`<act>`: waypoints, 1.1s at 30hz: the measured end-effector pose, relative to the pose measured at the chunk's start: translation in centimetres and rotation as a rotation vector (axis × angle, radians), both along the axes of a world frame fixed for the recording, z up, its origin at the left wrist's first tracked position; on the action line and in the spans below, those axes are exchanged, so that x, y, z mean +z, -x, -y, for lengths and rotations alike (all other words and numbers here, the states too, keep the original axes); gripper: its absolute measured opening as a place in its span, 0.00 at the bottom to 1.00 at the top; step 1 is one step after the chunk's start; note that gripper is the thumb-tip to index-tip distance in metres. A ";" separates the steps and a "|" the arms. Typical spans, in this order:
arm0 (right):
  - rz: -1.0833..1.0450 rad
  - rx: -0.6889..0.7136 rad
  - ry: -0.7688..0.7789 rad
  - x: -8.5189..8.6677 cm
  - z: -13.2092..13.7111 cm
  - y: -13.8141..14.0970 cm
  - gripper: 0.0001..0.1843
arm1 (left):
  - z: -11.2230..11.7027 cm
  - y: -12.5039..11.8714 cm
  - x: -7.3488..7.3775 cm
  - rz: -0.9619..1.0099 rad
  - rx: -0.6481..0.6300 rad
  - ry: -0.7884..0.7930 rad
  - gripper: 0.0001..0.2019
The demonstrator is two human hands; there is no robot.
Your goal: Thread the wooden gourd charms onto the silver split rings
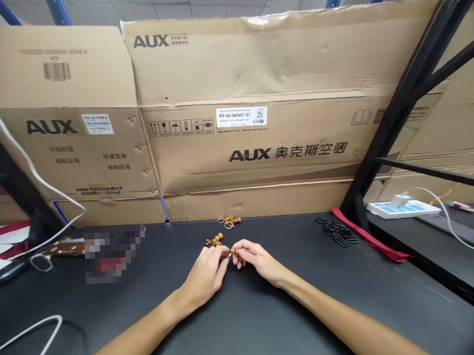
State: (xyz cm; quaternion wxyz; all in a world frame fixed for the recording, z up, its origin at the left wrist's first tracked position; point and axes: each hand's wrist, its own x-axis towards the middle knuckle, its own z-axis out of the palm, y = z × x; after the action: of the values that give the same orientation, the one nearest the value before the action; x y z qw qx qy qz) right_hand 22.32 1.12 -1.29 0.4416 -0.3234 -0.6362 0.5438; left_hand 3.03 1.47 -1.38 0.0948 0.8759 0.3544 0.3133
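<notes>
The brown bead charm [235, 250] is to the right of the loose keychain [215, 239], on the near side. The left grip [227, 255] and right grip [236, 258] both pinch it. Hold it softly and steadily, low over the surface [243, 313].

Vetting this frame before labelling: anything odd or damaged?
A blocky pixelated patch on the black table, left of the left hand, hides what lies there. The large cardboard panel behind is creased. The brown piece at the left and right hand fingertips is too covered to judge.
</notes>
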 end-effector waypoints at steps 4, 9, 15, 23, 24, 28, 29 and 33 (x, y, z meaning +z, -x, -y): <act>-0.110 0.027 0.120 -0.3 -0.6 -0.2 0.17 | -0.2 0.0 -0.3 0.033 -0.004 -0.048 0.08; -0.198 0.028 0.185 -0.6 -0.9 -0.2 0.16 | -0.5 0.0 -0.3 0.077 0.013 -0.032 0.08; -0.115 0.000 0.122 -0.5 -0.7 -0.1 0.14 | -0.4 -0.1 0.3 0.092 0.054 0.034 0.08; 0.189 -0.019 -0.057 0.0 0.1 -0.2 0.14 | -0.5 -0.1 0.8 0.151 0.057 0.156 0.07; 0.194 -0.012 -0.059 0.0 0.1 -0.1 0.14 | -0.5 0.0 0.8 0.163 0.053 0.168 0.07; 0.213 0.019 -0.093 0.0 0.6 0.1 0.10 | -0.5 0.1 0.9 0.196 0.043 0.183 0.08; 0.239 0.008 -0.111 0.1 0.8 0.2 0.08 | -0.5 0.1 0.9 0.200 0.041 0.181 0.08; 0.344 -0.051 -0.202 0.2 1.3 0.5 0.05 | -0.6 0.1 1.0 0.196 0.026 0.179 0.07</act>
State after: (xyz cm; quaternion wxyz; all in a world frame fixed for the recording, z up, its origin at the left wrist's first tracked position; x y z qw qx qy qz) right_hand 21.82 -0.16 -1.12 0.3702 -0.3815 -0.7453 0.4024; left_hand 2.89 2.02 -0.41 0.2025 0.8245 0.3814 0.3656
